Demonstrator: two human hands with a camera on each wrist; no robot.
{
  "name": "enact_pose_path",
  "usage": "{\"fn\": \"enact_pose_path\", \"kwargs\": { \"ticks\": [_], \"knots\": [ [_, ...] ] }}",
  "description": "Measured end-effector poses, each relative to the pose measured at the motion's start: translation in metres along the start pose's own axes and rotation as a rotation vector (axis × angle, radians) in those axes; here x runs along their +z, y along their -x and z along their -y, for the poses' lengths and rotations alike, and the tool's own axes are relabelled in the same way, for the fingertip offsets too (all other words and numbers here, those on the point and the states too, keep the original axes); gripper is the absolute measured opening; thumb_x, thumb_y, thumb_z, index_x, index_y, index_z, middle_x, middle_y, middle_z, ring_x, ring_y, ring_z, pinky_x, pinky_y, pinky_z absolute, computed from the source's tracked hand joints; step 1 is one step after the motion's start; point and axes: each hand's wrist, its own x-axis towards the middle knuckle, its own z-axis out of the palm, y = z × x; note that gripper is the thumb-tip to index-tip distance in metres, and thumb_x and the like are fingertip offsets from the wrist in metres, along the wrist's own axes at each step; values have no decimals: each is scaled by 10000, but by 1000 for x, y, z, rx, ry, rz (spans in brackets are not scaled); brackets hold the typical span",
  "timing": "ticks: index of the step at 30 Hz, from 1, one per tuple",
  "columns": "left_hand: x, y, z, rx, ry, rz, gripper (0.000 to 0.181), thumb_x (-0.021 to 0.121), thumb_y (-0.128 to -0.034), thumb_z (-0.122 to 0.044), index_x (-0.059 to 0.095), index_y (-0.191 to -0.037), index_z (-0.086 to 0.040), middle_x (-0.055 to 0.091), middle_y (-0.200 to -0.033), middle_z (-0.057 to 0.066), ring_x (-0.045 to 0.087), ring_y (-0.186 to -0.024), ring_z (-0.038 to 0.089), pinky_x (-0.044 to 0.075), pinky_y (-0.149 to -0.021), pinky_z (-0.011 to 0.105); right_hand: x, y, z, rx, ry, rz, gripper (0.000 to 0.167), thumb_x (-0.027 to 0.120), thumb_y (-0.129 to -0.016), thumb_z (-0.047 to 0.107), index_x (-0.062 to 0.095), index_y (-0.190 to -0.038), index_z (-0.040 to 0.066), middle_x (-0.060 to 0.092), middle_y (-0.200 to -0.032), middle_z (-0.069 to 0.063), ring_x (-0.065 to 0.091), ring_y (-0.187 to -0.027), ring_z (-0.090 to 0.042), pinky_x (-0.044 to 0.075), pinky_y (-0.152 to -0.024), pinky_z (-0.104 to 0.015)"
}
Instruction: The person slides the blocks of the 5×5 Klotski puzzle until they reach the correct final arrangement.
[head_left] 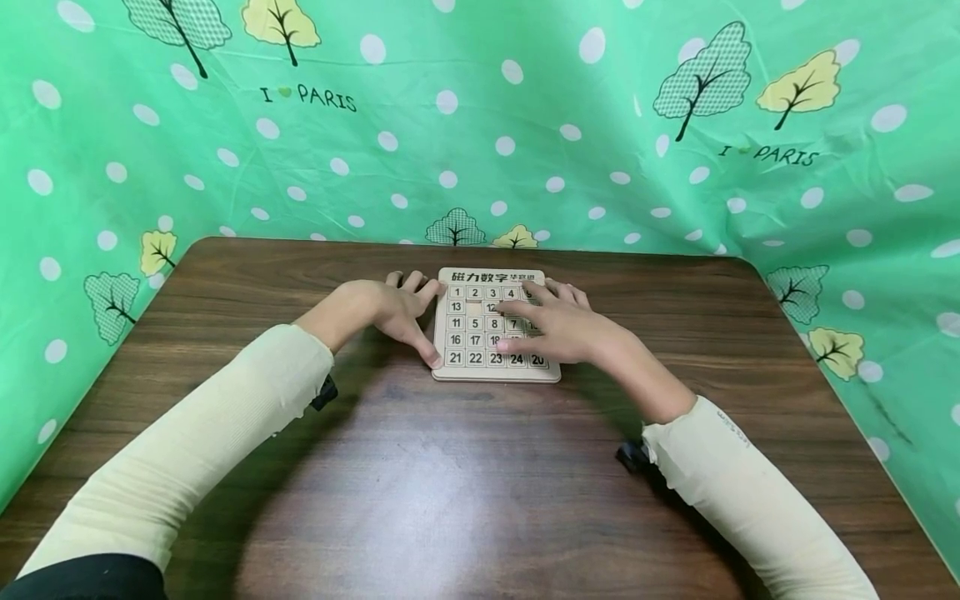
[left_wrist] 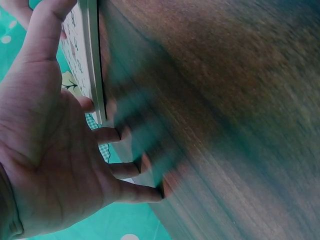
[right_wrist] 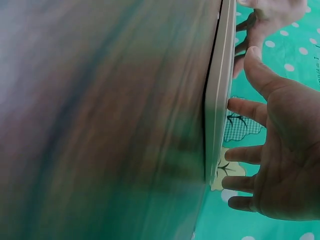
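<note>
A pale number sliding puzzle (head_left: 497, 377) lies flat on the table, its square tiles in rows under a printed heading. The second row has a gap just right of tile 13 (head_left: 456, 307). At the puzzle's left side is my left hand (head_left: 397, 312), thumb on the lower left corner and index finger by the upper left edge. In the left wrist view its other fingers (left_wrist: 145, 192) reach down to the table. My right hand (head_left: 566, 327) spreads over the right-hand tiles, index fingertip at tile 12 (head_left: 491, 307) and thumb by tile 18, hiding several tiles.
The dark wood-grain table (head_left: 420, 500) extends around the puzzle. Behind and beside it hangs a green dotted cloth (head_left: 450, 142) with printed trees. Pale sleeves cover both forearms, with a black strap part (head_left: 324, 393) under the left wrist and another (head_left: 632, 457) under the right.
</note>
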Motion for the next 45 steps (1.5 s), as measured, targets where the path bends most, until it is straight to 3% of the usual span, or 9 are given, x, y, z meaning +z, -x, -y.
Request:
{"fn": "enact_pose_path", "kwargs": {
  "ticks": [10,18,33,45],
  "knots": [
    [-1,0,0,-6,1,8,1445,831,-807,-854,6,-1827,-249,24,-1902,215,30,-1734,585,177,-1335,846,-1,9,-4,5,-3,-11,794,649,-1045,741,482,-1725,366,188,-1891,-223,106,-1735,-591,102,-1359,-824],
    [-2,2,-1,-10,-1,9,1448,830,-808,-854,1,-1828,-248,11,-1906,210,19,-1738,579,173,-1340,839,3,16,13,-113,-15,-5,711,681,-1046,688,551,-1680,394,197,-1890,-219,144,-1720,-610,134,-1333,-859],
    [0,-1,1,-3,3,6,1435,824,-814,-855,12,-1826,-243,38,-1900,216,34,-1734,584,180,-1343,833,3,-5,17,-52,20,7,792,613,-1051,764,436,-1742,422,150,-1904,-203,120,-1727,-601,108,-1365,-818],
    [-1,2,-2,-2,6,9,1435,830,-819,-841,-1,-1826,-243,28,-1897,216,14,-1733,589,163,-1361,811,5,26,0,-66,-16,-22,677,650,-1069,681,580,-1664,365,223,-1880,-235,143,-1713,-628,134,-1318,-876]
  ]
}}
